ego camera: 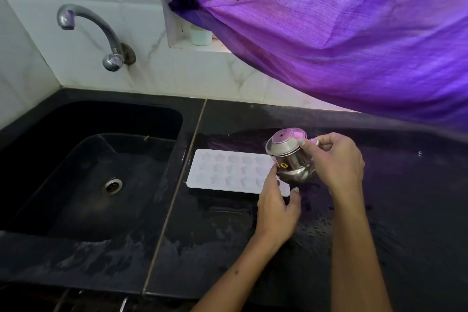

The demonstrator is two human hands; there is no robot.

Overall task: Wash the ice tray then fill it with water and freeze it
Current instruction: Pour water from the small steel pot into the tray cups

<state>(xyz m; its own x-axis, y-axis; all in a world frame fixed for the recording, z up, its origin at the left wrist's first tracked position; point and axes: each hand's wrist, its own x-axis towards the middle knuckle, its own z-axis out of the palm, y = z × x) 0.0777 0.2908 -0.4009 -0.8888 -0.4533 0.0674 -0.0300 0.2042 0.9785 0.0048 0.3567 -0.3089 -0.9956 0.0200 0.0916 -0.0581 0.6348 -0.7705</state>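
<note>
I see the white plastic ice tray with flower-shaped cells point(229, 171) lying flat on the wet black stone counter point(253, 248), just beside the seam that borders the black sink point(83, 185), its long side parallel to the counter's back edge. My right hand point(336, 162) grips the handle of a small round steel kettle with a pale pink lid point(290, 157), tilting it over the tray's right end, I judge to pour water into the cells there. My left hand point(277, 206) rests at the tray's near right corner with its fingers loosely curved, one fingertip touching the kettle's belly; it seems to steady the tray and kettle, gripping nothing that I can make out. I cannot tell whether water is flowing. The chrome tap point(101, 33) runs dry, so filling looks under way here on the counter.
</note>
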